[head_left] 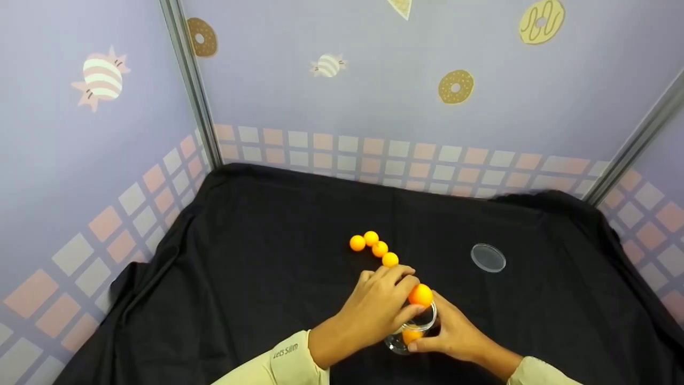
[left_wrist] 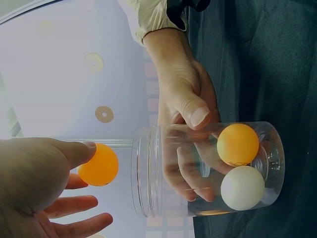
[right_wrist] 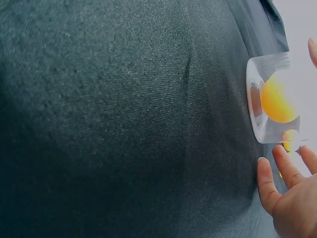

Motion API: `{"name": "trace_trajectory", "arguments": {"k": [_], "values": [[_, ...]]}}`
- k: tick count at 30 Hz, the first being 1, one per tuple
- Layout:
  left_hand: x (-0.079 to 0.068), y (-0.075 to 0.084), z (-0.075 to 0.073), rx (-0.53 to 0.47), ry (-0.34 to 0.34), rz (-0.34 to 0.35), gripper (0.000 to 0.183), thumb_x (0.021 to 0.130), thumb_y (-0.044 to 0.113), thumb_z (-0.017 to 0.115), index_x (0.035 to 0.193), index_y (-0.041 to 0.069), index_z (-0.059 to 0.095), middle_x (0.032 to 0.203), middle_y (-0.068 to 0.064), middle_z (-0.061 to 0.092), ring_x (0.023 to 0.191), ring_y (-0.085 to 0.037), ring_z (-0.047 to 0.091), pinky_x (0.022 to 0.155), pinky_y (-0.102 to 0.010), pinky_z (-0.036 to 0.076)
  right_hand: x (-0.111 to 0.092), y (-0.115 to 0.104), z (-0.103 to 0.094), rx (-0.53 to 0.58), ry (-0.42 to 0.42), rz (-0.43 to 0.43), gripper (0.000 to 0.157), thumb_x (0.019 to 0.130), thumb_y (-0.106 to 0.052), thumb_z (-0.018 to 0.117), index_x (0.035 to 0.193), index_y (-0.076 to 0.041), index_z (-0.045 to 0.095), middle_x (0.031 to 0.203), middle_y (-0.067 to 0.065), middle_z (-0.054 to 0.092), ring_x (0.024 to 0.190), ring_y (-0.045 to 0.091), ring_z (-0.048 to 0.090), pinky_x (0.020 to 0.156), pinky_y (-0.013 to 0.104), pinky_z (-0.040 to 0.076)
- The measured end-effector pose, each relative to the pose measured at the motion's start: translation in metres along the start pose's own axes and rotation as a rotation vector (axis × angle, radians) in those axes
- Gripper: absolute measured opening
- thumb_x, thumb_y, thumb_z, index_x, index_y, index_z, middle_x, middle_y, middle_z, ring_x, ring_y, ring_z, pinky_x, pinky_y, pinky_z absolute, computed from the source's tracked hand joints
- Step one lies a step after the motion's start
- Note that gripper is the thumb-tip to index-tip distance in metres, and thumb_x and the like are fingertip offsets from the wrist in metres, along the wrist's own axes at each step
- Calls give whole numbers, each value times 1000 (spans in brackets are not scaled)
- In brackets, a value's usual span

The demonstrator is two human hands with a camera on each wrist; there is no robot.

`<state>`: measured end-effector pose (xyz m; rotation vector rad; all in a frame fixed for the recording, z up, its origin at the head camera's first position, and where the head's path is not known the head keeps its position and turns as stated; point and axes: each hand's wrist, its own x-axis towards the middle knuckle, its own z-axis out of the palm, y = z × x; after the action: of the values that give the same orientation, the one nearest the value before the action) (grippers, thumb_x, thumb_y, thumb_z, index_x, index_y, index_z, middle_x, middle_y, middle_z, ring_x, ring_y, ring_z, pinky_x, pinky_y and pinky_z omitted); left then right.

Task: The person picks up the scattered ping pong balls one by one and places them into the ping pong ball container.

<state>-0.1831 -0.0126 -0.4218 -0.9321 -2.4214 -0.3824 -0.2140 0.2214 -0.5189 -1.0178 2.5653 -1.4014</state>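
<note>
My left hand (head_left: 374, 300) pinches an orange ping-pong ball (left_wrist: 101, 166) between thumb and finger, just off the jar's mouth in the left wrist view. Its other fingers are spread apart. Around the side of a clear jar (left_wrist: 148, 173) curls my right hand (head_left: 460, 330), the thumb on the near side and the fingers behind. Through the wall, an orange ball (left_wrist: 237, 144) and a white ball (left_wrist: 242, 188) show at the bottom. The jar's rim (head_left: 427, 321) faces up under the left hand in the head view. The right wrist view catches the jar's base (right_wrist: 255, 106) at its edge.
A row of several orange balls (head_left: 380, 249) lies on the black cloth (head_left: 278, 256) beyond my left hand. To the right sits a round clear lid (head_left: 488, 258). Patterned panels (head_left: 374, 96) enclose the back and sides.
</note>
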Motion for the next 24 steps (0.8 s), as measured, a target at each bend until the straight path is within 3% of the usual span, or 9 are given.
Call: {"name": "trace_trajectory", "arguments": {"k": [15,24], "values": [[0,0,0,6,-9,-7,37,95,49,66,118,21,67,129,3,66,113,-15,65,79,-34,48,0,1,0,5,3,-26,103,71,-31,93,156,-25,35,148,-3,52,123,17,63,105,26,49],[1,1,-1,37,11,4,37,93,48,70,118,21,68,129,3,67,113,-14,66,79,-34,48,0,0,0,-49,9,-7,92,69,-36,94,148,-26,47,140,-4,56,119,13,62,100,27,52]]}}
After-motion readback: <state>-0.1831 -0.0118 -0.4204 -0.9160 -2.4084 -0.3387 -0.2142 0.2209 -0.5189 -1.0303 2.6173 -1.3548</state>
